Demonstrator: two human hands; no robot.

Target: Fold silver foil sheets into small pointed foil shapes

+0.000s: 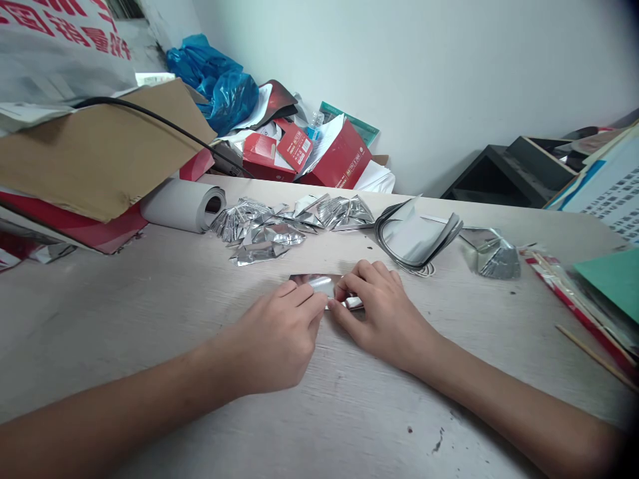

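Between my hands, a small shiny silver foil sheet (319, 285) lies on the pale table (200, 426), its near edge turned up. My left hand (279, 332) is closed with its fingers curled at the sheet's near left side. My right hand (379, 309) pinches the near right edge between thumb and fingertips. Both thumbs come close together at the middle of that edge, and the fingers hide part of it. Behind the hands lies a pile of folded silver foil pieces (269, 233). Right of the pile is a curled stack of silver-grey sheets (414, 236).
Another folded foil bundle (492, 253) sits farther right. A white paper roll (184, 205) and a cardboard piece (110, 153) are at left. Red paper packs (339, 159) and a blue plastic bag (219, 86) stand behind. A thin stick (594, 356) and a green folder (612, 279) lie at right.
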